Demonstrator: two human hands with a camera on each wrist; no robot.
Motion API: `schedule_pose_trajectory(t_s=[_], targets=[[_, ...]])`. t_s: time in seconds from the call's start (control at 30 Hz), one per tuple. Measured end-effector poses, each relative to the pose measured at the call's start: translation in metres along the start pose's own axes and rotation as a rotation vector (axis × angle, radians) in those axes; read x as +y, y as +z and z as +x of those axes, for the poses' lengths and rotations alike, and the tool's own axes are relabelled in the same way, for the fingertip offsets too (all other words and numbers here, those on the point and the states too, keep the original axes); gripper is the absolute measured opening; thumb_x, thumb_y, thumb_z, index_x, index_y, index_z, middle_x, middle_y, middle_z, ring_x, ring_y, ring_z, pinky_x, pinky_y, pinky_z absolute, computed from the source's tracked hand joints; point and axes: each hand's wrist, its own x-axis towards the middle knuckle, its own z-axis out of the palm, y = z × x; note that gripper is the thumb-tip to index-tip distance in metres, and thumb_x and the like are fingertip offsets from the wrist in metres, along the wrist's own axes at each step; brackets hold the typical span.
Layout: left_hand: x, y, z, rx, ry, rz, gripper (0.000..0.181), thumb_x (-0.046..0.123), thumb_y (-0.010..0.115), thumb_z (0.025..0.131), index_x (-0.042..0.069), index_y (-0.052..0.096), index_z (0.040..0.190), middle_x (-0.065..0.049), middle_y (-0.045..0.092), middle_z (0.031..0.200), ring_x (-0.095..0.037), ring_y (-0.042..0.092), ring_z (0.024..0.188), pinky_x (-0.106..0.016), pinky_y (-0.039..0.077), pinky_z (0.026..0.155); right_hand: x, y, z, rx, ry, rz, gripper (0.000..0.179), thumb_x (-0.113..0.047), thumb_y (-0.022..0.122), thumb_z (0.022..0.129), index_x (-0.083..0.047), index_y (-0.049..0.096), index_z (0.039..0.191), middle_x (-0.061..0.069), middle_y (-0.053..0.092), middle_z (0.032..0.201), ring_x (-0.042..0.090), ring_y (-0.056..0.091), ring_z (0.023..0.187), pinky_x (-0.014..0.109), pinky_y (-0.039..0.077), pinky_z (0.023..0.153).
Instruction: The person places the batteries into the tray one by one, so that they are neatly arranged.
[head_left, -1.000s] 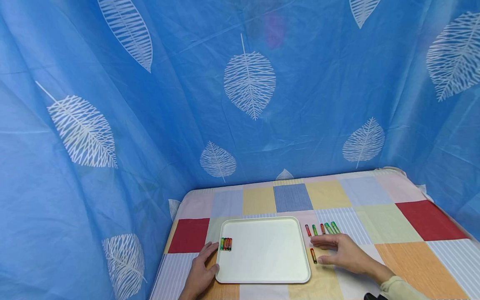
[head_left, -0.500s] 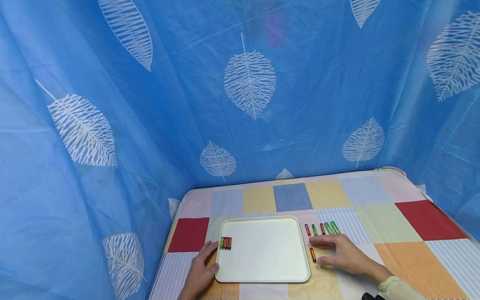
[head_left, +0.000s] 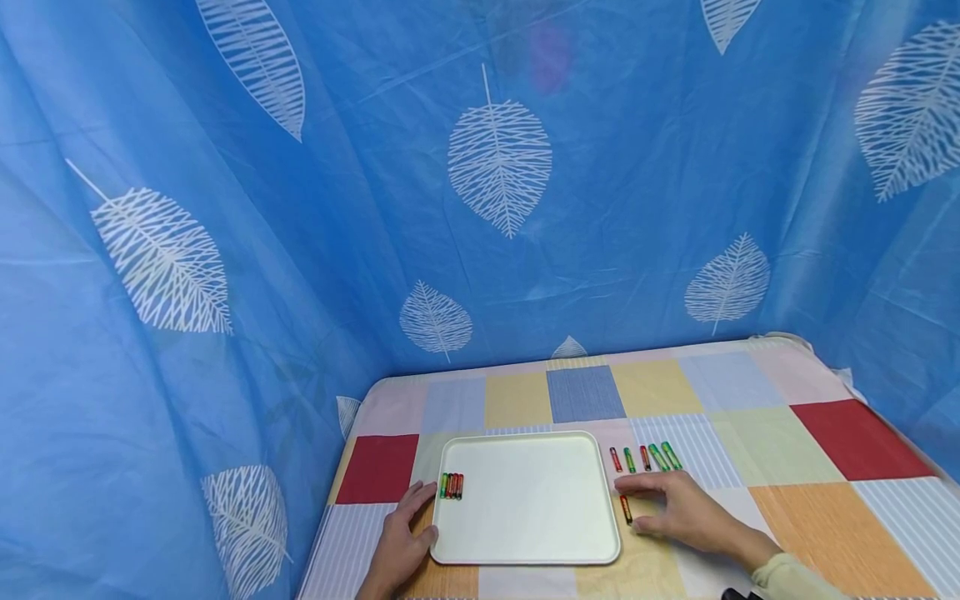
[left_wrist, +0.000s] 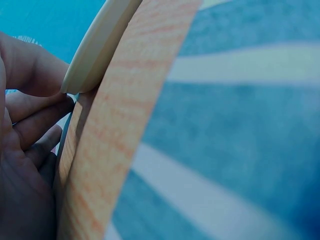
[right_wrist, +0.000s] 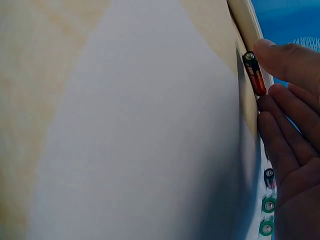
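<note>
A red-and-black battery [head_left: 626, 510] lies on the cloth by the tray's right edge. My right hand [head_left: 686, 508] is over and beside it, forefinger near its far end and thumb near its near end. In the right wrist view the same battery [right_wrist: 254, 73] shows between thumb tip and fingers, which are parted around it. At the left, my left hand [head_left: 405, 533] rests against the white tray [head_left: 532, 508]. The left wrist view has its thumb on the tray rim [left_wrist: 92, 55], with the other fingers extended lower down.
Inside the tray, several batteries [head_left: 452, 486] stand side by side at the left wall. Another row of batteries [head_left: 645, 457] lies on the patchwork cloth [head_left: 750, 450] beyond my right hand. A blue leaf-print curtain [head_left: 585, 208] encloses the table's back and sides.
My right hand has shifted slightly left, bringing its thumb and forefinger closer around the single battery. The left hand, tray and other batteries stay where they were.
</note>
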Motion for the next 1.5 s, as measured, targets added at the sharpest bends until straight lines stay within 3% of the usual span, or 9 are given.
schedule_pose_trajectory(t_s=[0.47,0.97,1.17,1.37,1.5], targets=[[0.001,0.000,0.001,-0.002,-0.015,-0.008,0.068,-0.001,0.075,0.084,0.010,0.066,0.151,-0.024,0.055,0.163,-0.051,0.038,0.159,-0.081,0.027,0.125,-0.003,0.009,0.001,0.069,-0.056,-0.023,0.046,-0.017,0.094,0.084,-0.016,0.081,0.128,-0.004,0.083,0.122,0.005,0.074,0.117,0.017,0.057,0.099],[0.002,-0.001,0.001,0.005,-0.002,-0.001,0.067,-0.002,0.075,0.085,0.010,0.067,0.150,-0.024,0.056,0.162,-0.051,0.039,0.158,-0.080,0.029,0.124,-0.005,0.013,0.003,0.125,-0.164,-0.122,0.048,-0.017,0.096,0.082,-0.017,0.081,0.127,-0.006,0.083,0.120,0.011,0.075,0.116,0.016,0.056,0.101],[0.002,0.001,0.000,0.004,-0.022,0.004,0.066,-0.001,0.075,0.086,0.010,0.066,0.150,-0.025,0.053,0.163,-0.051,0.040,0.158,-0.079,0.030,0.124,-0.006,0.010,0.003,0.097,-0.119,-0.112,0.046,-0.020,0.095,0.084,-0.018,0.080,0.128,-0.005,0.082,0.121,0.012,0.075,0.117,0.022,0.059,0.100],[0.003,0.000,-0.003,0.000,-0.009,0.015,0.066,-0.001,0.075,0.085,0.009,0.066,0.150,-0.027,0.053,0.162,-0.053,0.042,0.156,-0.079,0.032,0.123,-0.010,0.007,0.004,0.060,-0.017,-0.029,0.045,-0.016,0.092,0.085,-0.015,0.080,0.129,-0.005,0.082,0.122,0.007,0.075,0.116,0.023,0.061,0.097],[0.003,-0.001,-0.003,0.000,0.000,0.004,0.066,-0.002,0.075,0.086,0.009,0.067,0.150,-0.027,0.055,0.162,-0.052,0.042,0.156,-0.078,0.032,0.124,-0.014,0.004,0.008,0.072,-0.022,-0.002,0.046,-0.013,0.092,0.085,-0.011,0.080,0.129,-0.001,0.083,0.122,0.006,0.076,0.113,0.029,0.064,0.096]])
